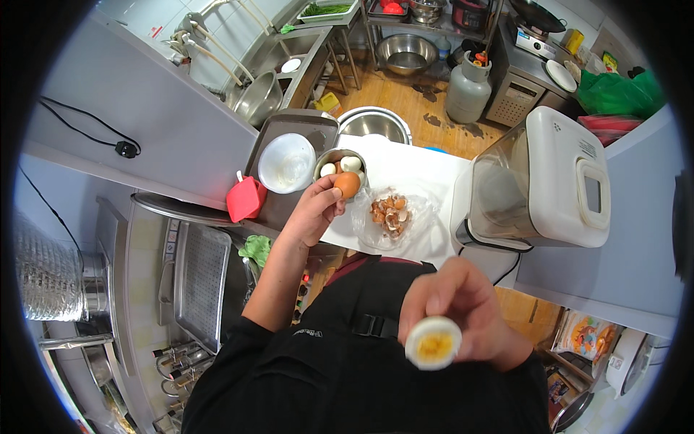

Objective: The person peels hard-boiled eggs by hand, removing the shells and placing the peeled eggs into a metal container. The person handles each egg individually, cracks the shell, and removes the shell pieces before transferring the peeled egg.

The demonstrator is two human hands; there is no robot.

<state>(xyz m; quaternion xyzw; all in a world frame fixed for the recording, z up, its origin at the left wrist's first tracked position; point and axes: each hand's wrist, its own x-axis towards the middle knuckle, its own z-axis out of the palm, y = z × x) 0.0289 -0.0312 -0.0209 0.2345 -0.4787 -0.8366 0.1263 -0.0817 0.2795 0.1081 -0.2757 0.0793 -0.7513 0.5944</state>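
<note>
My left hand (pixel 320 209) grips a brown-shelled egg (pixel 347 185) between thumb and fingers, just over the near rim of a steel pot (pixel 321 158). Inside that pot lie peeled white eggs (pixel 351 163) and at least one brown one. Close to my body, my right hand (pixel 461 304) holds a peeled boiled egg with its yolk exposed (pixel 434 343); the cut or bitten face is towards the camera. On the white table (pixel 423 163) between them, a clear plastic bag (pixel 366 225) carries a heap of broken brown eggshells (pixel 390 214).
Left of the pot, a translucent white bowl (pixel 287 163) sits on a dark tray (pixel 320 125), near a red plastic container (pixel 245 198). A large white bin with a clear front (pixel 564 179) stands at the right. Beyond the table are a steel basin (pixel 374 126) and a gas cylinder (pixel 468 89).
</note>
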